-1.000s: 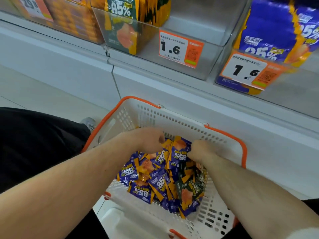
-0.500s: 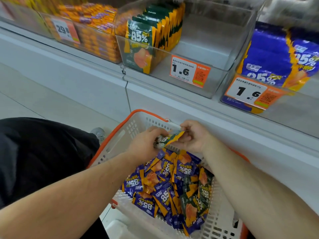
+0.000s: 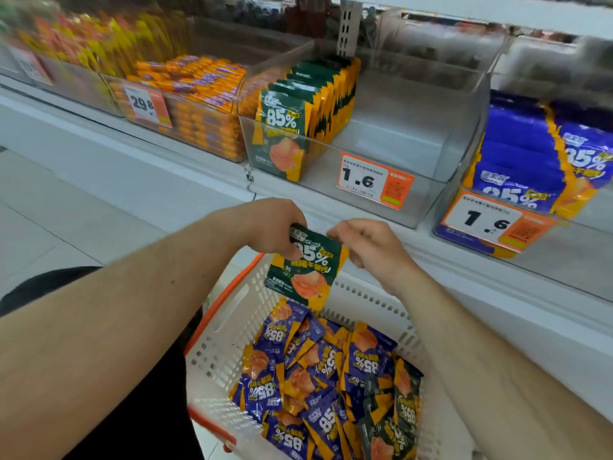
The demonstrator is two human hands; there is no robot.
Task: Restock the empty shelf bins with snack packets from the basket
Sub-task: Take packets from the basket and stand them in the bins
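Basket (image 3: 229, 330) of white plastic with an orange rim, nearest the viewer, filled with a loose heap of purple packets (image 3: 318, 370) and a few green ones at its right side. Above its far edge, one green packet (image 3: 306, 267) hangs upright, face toward the viewer. Left hand (image 3: 268, 227) pinches its top left corner, fingers (image 3: 292, 252) curled over the upper edge; right hand (image 3: 368, 247) pinches the top right corner between thumb and forefinger, remaining fingers curled. Beyond, on the shelf (image 3: 199, 171), a clear bin (image 3: 428, 197) tagged 1.6 holds a row of upright green packets (image 3: 285, 127) at its left side. Neighbouring right bin (image 3: 497, 240) holds purple packets; left bin (image 3: 199, 127) holds orange ones.
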